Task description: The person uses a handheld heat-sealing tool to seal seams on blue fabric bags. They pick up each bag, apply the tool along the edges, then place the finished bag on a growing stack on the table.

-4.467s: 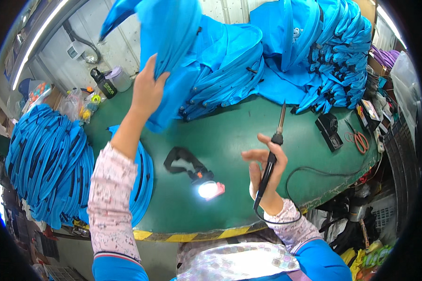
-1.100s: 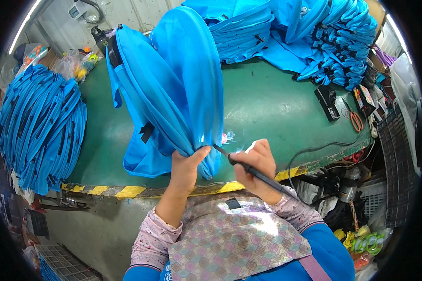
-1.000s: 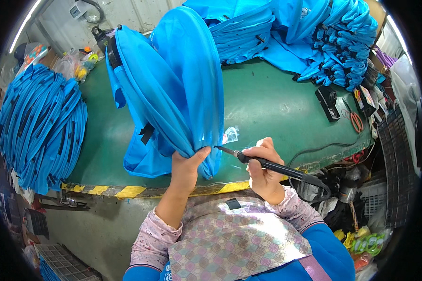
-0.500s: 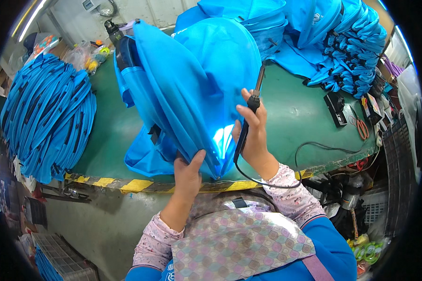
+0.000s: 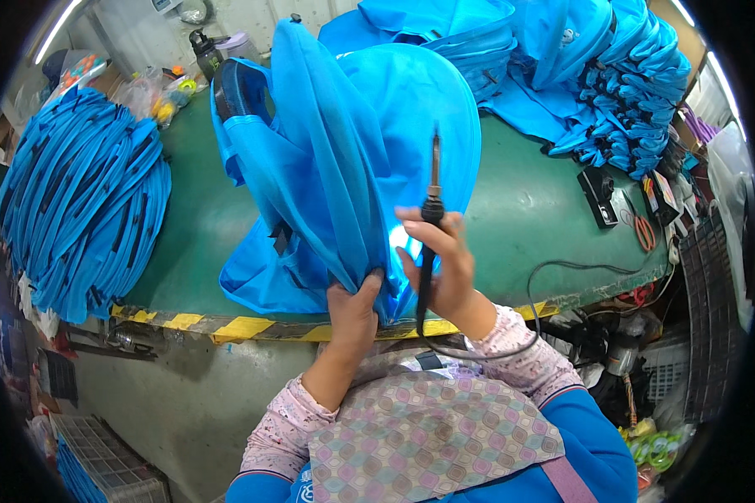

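A large blue fabric piece [image 5: 327, 142] with folded layers and a black-lined opening stands over the green table in front of me. My left hand [image 5: 354, 312] is closed on its lower edge, thumb on the near side. In my right hand [image 5: 449, 272] is a soldering iron [image 5: 432, 210] with a black handle, its metal tip pointing up and away from me. A black cord runs from the handle's lower end over my right sleeve. The iron's tip shows in front of the blue fabric; whether it touches the cloth I cannot tell.
A bundle of folded blue pieces [image 5: 84, 205] lies at the left. More blue pieces [image 5: 629, 92] are heaped at the back right. A black box-shaped device [image 5: 598, 194] and orange-handled scissors [image 5: 643, 233] lie at the right. Yellow-and-black tape [image 5: 243, 328] lines the table's near edge.
My left hand has moved right and slightly down with the fabric's edge, and the fabric has swung more upright. My right hand has shifted left, the iron now pointing almost straight up.
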Demonstrator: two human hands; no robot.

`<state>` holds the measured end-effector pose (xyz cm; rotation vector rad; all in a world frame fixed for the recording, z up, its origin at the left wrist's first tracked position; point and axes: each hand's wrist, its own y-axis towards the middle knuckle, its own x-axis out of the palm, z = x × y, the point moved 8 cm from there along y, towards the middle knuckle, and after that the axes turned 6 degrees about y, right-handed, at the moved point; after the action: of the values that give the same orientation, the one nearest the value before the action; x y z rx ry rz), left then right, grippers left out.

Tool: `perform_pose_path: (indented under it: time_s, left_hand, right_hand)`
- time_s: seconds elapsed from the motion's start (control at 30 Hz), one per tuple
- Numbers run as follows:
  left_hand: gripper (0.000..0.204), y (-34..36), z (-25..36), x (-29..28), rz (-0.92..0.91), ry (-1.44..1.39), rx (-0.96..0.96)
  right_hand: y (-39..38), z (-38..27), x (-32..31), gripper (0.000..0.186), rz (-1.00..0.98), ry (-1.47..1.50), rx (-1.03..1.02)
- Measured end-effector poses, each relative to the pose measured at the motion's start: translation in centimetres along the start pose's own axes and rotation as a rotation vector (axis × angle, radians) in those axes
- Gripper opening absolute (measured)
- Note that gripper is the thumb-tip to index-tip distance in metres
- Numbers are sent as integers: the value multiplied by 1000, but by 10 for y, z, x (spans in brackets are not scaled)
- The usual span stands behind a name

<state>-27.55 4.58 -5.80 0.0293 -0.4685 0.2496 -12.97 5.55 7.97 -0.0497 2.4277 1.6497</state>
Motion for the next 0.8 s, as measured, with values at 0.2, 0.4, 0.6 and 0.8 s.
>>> perform_pose_path:
  time_s: [0.2,0.4,0.6,0.8]
  left_hand:
    - [42,4,-4,-5,33,-116,63]
    - [37,4,-4,-4,52,-48,25]
    - [34,3,2,-1,33,-42,39]
    - [34,0,8,-1,75,-21,46]
  right_hand:
    - [-15,-39,-32,31,-127,60,-27]
    - [-24,-47,-13,31,-118,-126,-210]
    - [-26,-44,-6,31,-144,-184,-252]
    - [-16,-15,-20,20,-70,82,196]
